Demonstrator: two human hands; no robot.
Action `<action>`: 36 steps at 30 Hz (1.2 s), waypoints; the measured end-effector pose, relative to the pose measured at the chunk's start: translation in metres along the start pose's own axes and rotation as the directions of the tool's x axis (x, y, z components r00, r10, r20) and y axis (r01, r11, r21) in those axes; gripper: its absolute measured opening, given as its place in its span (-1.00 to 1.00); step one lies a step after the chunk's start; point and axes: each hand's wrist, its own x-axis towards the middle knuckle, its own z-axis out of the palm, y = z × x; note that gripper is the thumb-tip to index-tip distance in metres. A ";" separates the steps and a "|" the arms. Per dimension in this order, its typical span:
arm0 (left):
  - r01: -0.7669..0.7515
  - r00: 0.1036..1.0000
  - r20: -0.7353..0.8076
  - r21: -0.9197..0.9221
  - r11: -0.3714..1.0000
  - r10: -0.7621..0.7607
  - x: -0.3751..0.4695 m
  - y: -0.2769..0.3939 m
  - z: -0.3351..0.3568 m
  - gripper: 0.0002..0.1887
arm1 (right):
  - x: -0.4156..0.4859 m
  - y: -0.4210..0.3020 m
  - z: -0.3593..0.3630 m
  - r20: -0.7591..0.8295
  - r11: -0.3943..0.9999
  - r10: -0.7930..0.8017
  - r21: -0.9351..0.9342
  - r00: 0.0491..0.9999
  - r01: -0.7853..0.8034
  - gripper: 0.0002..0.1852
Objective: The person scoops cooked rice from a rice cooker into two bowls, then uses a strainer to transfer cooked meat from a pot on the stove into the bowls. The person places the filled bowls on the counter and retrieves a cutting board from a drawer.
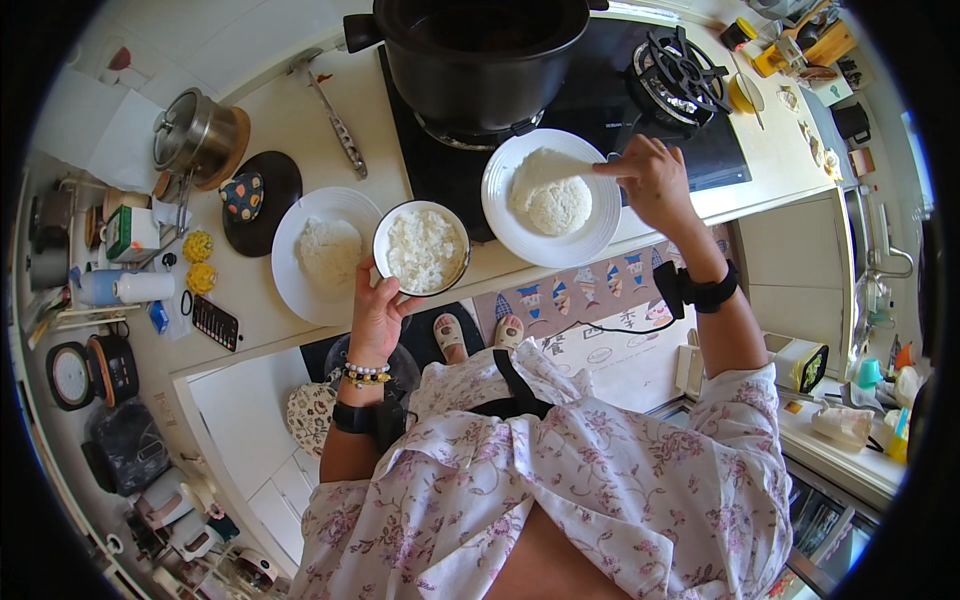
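Observation:
My left hand (381,311) holds a dark-rimmed white bowl (422,247) of cooked rice by its near left edge. Behind that bowl, a white plate (289,281) carries a flattish mound of rice (330,253). My right hand (654,180) grips the handle end of a pale, translucent rice paddle (559,165), whose blade lies over the rice on a second white plate (501,225). A rounded dome of rice (562,206) sits on this plate, which stands at the cooktop's front edge, just below a large dark pot (480,82).
A gas cooktop (739,161) with a bare burner grate (679,75) lies behind and to the right. On the left counter are a slotted metal spoon (341,135), a lidded steel saucepan (193,139), a dark round lid (281,180) and a phone (216,324).

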 end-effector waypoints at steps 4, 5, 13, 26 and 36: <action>-0.053 0.998 0.026 0.074 0.996 0.051 -0.002 0.002 0.004 -0.34 | 0.003 0.010 0.008 0.157 0.940 0.306 0.105 0.939 -0.324 -0.67; -0.059 0.998 0.034 0.065 0.996 0.057 -0.003 0.003 0.005 -0.31 | 0.002 0.010 0.012 0.197 0.906 0.377 0.128 0.905 -0.405 -0.67; -0.029 0.999 0.046 0.005 1.000 0.029 -0.002 0.007 0.016 -0.25 | -0.018 -0.020 -0.019 0.031 0.868 0.361 0.354 0.932 -0.348 -0.68; -0.021 0.998 0.065 0.057 0.998 0.018 0.003 -0.008 0.049 -0.35 | -0.051 -0.111 -0.018 -0.049 0.924 -0.024 0.380 0.998 0.041 -0.60; 0.098 0.991 0.106 -0.149 0.984 -0.082 -0.010 -0.016 0.043 -0.46 | -0.054 -0.130 -0.005 -0.082 0.913 -0.280 0.286 0.956 0.292 -0.65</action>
